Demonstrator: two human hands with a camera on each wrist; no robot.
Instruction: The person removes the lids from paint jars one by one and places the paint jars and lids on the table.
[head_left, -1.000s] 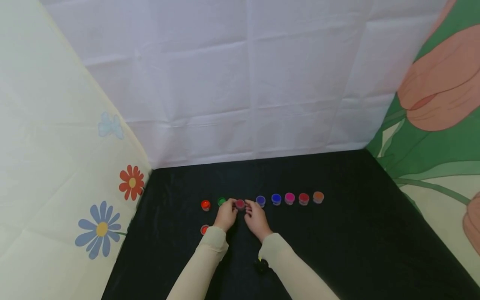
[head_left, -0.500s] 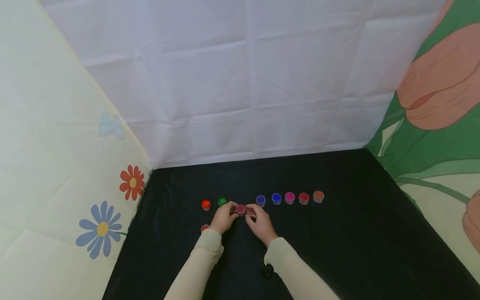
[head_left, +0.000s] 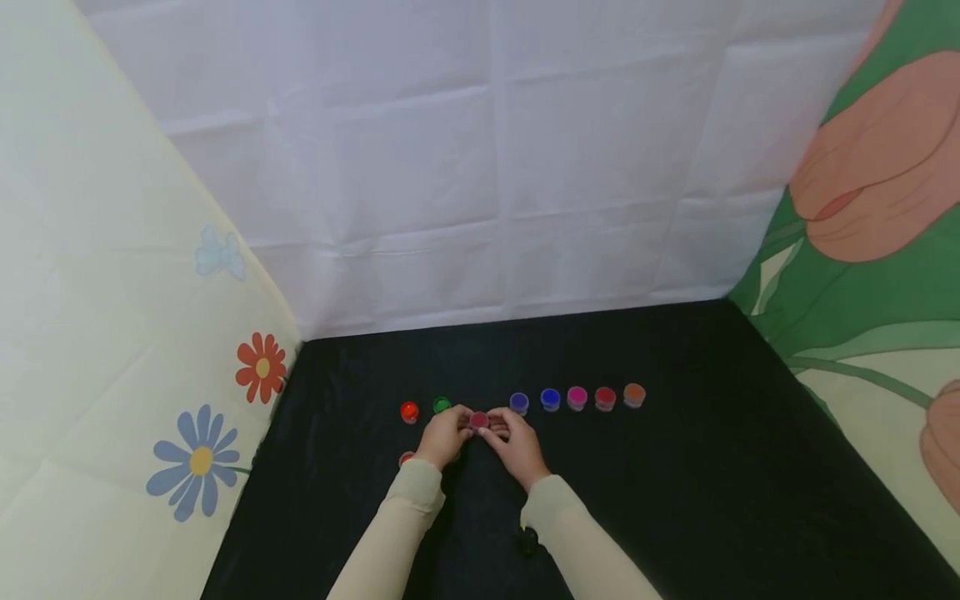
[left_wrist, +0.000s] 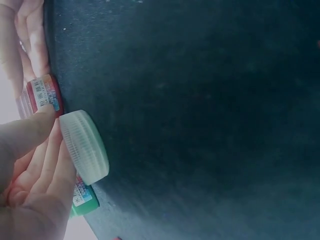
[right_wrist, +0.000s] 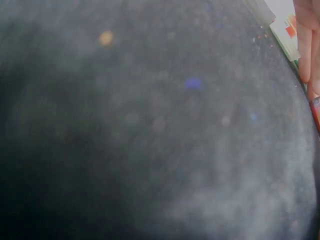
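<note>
Over the black table (head_left: 697, 483), I see the left hand (head_left: 442, 436) pinching the dark red jar (head_left: 479, 420) on its left side, and the right hand (head_left: 519, 448) pinching it from the opposite side, so neither is nearer.

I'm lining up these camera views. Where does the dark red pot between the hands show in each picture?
Head: the dark red pot sits lower middle, between the left hand and right hand.
Left wrist: dark red pot near the left edge.
Right wrist: probably the red sliver at the right edge.
Shared landmark: black tabletop.
</note>
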